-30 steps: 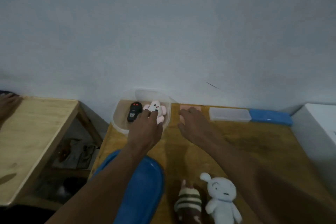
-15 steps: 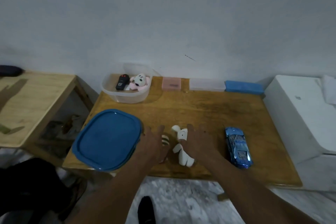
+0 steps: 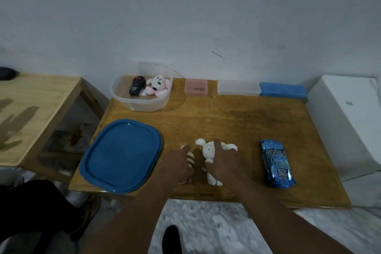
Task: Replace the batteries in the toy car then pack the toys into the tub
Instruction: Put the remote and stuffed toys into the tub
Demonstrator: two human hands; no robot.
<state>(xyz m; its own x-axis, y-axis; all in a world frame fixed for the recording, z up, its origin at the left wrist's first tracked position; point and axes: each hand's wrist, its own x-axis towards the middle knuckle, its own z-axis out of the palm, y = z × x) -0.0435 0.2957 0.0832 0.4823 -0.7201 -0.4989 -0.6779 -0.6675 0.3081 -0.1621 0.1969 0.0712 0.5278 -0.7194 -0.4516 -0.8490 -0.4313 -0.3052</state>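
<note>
A clear plastic tub (image 3: pixel 127 103) stands at the table's back left, holding a black remote (image 3: pixel 136 85) and a pink and white plush (image 3: pixel 158 86). Near the front edge my left hand (image 3: pixel 179 165) closes on a striped brown plush (image 3: pixel 191 160), mostly hidden under it. My right hand (image 3: pixel 223 163) lies on a white plush (image 3: pixel 208 153) and grips it. A shiny blue toy car (image 3: pixel 276 163) sits on the table to the right of my hands. The tub's blue lid (image 3: pixel 121 155) lies flat at the front left.
A pink box (image 3: pixel 195 87), a clear box (image 3: pixel 238 88) and a blue box (image 3: pixel 282 90) line the wall at the back of the wooden table (image 3: pixel 226 117). A white cabinet (image 3: pixel 348 121) stands to the right, a lighter wooden table (image 3: pixel 31 109) to the left.
My hands came back from the tub, leaving the pink plush in it, and now rest on the two plush toys near the front edge. The view tilted down.
</note>
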